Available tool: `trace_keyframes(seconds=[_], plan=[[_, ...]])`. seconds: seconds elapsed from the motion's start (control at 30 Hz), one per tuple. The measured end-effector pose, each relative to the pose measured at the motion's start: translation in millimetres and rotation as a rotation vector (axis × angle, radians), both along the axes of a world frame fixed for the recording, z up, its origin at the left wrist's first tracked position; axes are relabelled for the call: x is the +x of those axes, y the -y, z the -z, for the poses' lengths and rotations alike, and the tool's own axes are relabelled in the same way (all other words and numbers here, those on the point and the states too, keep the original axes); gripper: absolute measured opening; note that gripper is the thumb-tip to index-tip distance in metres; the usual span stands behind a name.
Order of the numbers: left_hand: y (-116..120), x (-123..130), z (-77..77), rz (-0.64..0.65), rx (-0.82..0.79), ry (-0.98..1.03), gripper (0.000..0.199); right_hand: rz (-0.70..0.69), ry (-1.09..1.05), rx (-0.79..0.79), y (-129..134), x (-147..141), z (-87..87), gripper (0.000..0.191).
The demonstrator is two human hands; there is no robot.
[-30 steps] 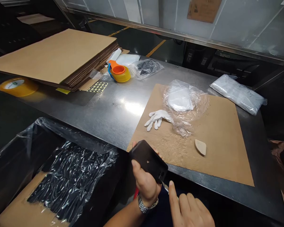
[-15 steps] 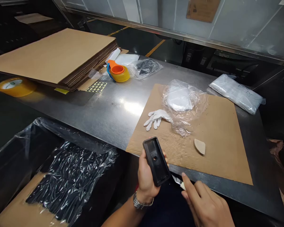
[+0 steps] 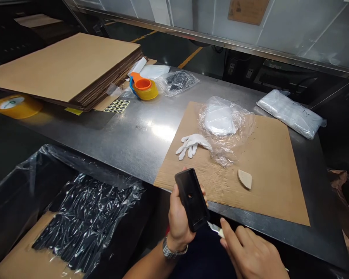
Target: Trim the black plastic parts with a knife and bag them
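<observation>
A black rectangular tray-like part [image 3: 192,201] with a small hole in its floor is gripped in my left hand [image 3: 178,219], thumb on one long side and fingers round the other. Its hollow side faces up toward me. My right hand [image 3: 250,248] is closed on a craft knife [image 3: 215,228] with a pale handle, index finger stretched along it. The blade tip is at the part's lower right corner; whether it touches cannot be made out. Beyond my hands, a white glove [image 3: 193,144] and a beige wedge-shaped pad [image 3: 244,179] lie on a cardboard sheet [image 3: 273,182].
A clear plastic bag with white contents [image 3: 221,120] rests on the cardboard. A cardboard stack [image 3: 66,66], tape dispenser [image 3: 145,88] and sticker sheet [image 3: 118,105] are at the left of the metal table [image 3: 128,143]. Lower left stands a lined box of wrapped black parts [image 3: 84,221].
The knife in my right hand has moved left, bringing its blade to the black part's lower corner. My left hand still holds the part, tilted slightly differently.
</observation>
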State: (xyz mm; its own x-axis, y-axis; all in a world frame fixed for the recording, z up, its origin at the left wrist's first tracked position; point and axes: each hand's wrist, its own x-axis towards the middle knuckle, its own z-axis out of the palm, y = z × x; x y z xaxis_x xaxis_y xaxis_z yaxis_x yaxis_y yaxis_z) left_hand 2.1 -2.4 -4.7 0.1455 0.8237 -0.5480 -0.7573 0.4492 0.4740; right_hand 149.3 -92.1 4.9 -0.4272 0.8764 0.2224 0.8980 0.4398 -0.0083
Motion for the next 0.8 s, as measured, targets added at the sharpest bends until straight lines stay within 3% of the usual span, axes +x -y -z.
trace_keyframes(seconds=[0.4,0.57,0.8], plan=[[6.5,2.5,4.0,-0.002,0.028,-0.046,0.051,0.049,-0.012,-0.027,-0.3,-0.2,4.5,0.04],[5.1,2.0,4.9,0.032,-0.013,-0.075,0.053,0.012,0.044,-0.041,-0.6,1.2,6.2,0.03],[0.1,0.4,7.0,0.135,-0.1,-0.014,0.046,0.021,-0.191,-0.103,-9.1,3.5,-2.4,0.034]])
